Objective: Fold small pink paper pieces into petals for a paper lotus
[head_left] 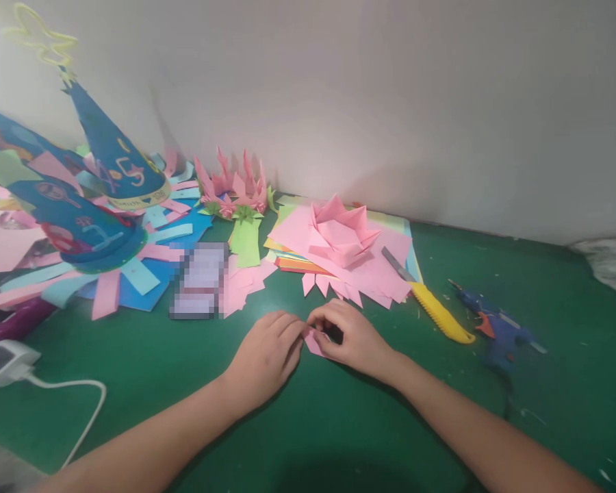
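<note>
A small pink paper piece (312, 340) lies on the green table (339, 424), pinched between both hands. My left hand (267, 356) has its fingers curled together on the left edge of the piece. My right hand (352, 337) has its fingers bent over the right side of it. Most of the piece is hidden under the fingers. Just behind the hands lie pink paper scraps (339, 287) and a folded pink paper flower (339, 233) on a stack of coloured sheets.
A yellow utility knife (434, 309) and a blue glue gun (493, 327) lie to the right. Blue paper cone hats (118, 161) and paper strips fill the left. A white charger (0, 361) with cable sits near left. A wall stands behind.
</note>
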`<state>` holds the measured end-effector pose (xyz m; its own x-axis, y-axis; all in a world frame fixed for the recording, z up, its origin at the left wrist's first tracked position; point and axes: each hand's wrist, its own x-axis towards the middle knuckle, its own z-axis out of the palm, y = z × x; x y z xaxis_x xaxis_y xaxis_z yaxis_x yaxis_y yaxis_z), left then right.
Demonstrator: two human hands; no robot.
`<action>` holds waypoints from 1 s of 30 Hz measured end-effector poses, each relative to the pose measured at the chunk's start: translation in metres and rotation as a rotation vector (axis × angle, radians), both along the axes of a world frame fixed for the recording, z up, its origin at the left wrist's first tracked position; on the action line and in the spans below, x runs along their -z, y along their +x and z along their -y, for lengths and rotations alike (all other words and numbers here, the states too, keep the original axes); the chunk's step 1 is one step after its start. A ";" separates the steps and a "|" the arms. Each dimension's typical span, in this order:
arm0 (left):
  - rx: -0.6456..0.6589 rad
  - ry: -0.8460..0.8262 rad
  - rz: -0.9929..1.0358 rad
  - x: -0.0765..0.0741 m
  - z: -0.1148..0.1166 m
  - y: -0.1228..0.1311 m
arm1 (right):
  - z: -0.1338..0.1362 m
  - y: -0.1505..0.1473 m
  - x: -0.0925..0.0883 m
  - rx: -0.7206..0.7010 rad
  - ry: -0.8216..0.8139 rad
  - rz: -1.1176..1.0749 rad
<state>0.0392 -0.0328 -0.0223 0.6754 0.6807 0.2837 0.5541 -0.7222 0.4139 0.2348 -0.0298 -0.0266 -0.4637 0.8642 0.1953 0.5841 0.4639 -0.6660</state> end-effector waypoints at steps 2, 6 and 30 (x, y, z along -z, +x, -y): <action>0.017 -0.011 -0.004 0.000 -0.002 -0.001 | 0.002 0.001 -0.001 0.029 0.008 0.028; 0.034 -0.017 0.002 0.001 -0.004 -0.003 | 0.005 0.002 -0.004 0.109 0.007 0.095; 0.012 -0.044 0.037 0.000 -0.001 -0.004 | 0.002 -0.002 0.000 0.144 -0.034 0.076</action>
